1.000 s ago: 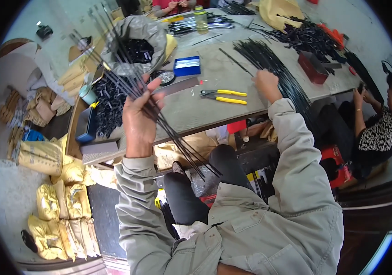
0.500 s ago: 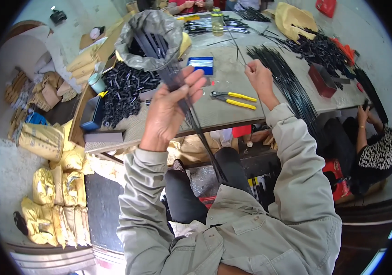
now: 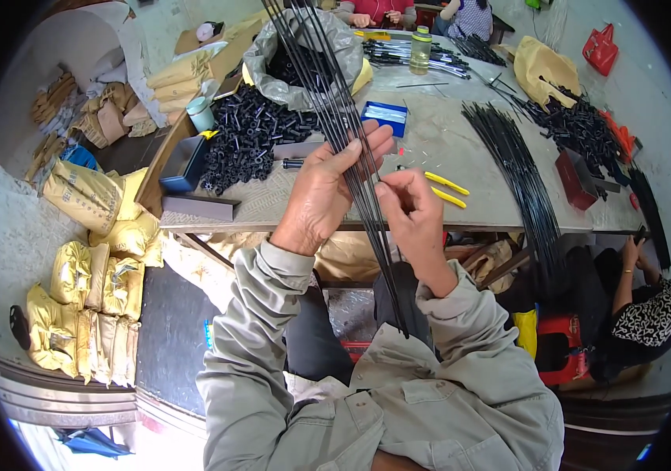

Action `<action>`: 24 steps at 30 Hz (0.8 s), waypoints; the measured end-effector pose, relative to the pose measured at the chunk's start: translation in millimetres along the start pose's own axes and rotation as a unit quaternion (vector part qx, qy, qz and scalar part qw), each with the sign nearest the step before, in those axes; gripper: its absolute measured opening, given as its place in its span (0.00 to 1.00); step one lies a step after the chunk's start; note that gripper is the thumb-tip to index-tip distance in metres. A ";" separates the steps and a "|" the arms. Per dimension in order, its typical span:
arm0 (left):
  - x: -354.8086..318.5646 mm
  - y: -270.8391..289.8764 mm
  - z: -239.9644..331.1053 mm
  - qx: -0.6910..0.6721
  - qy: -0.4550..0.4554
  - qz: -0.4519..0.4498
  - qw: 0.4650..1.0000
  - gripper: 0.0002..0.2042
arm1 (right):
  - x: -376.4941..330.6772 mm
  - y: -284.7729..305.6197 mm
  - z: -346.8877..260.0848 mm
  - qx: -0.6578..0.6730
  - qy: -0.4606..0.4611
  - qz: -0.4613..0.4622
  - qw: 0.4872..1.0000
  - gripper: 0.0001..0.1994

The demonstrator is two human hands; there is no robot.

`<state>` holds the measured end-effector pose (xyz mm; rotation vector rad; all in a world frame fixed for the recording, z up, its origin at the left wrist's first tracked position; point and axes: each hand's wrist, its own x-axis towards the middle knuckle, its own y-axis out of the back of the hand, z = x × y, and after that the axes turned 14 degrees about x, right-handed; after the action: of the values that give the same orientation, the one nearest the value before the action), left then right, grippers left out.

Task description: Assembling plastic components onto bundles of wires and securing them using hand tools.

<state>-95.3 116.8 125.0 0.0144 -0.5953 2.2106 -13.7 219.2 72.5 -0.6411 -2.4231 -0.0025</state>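
Note:
A slanting bundle of long, thin black rods (image 3: 334, 110) lies across my left hand (image 3: 331, 177). My left thumb presses on the rods, while the fingers stretch out beneath them. The lower ends of the rods hang near my lap. My right hand (image 3: 412, 216) pinches with thumb and forefinger at the bundle's right edge, on what looks like one rod; the fingertips partly cover it. Just beyond my right hand lie yellow-handled pliers (image 3: 449, 188), their jaws mostly hidden. A blue box (image 3: 398, 128) with pale contents sits past my fingers.
Small black tubular parts (image 3: 249, 137) are heaped on the left of the table. A grey plastic-lined bag (image 3: 265, 55) stands behind them. More black rods (image 3: 512, 173) lie at the right, near a dark red box (image 3: 576, 179). A bottle (image 3: 420, 51) stands farther back. Other people sit around the table.
My right hand has come from the table's right side to the bundle in my left hand. The bundle now appears more spread out. The view has shifted somewhat.

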 end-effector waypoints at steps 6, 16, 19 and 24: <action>0.1 -3.2 2.5 0.005 -0.018 0.001 1.000 0.19 | 16.3 -7.0 -3.5 0.114 -0.071 -0.040 0.990 0.04; 2.8 2.1 7.5 0.006 -0.033 0.026 0.999 0.19 | 8.3 -15.5 -17.9 0.245 -0.223 -0.089 0.939 0.07; -5.9 13.1 25.8 0.185 0.033 0.038 0.981 0.19 | 8.8 -11.0 -22.0 0.258 -0.259 -0.143 0.920 0.09; -27.5 32.0 37.9 0.475 0.025 0.093 0.875 0.15 | 22.3 11.8 -27.0 0.224 -0.274 -0.207 0.912 0.11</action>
<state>-107.6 63.4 139.8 0.4221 0.5890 2.4633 -8.3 235.4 105.3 0.1130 -2.8997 0.6153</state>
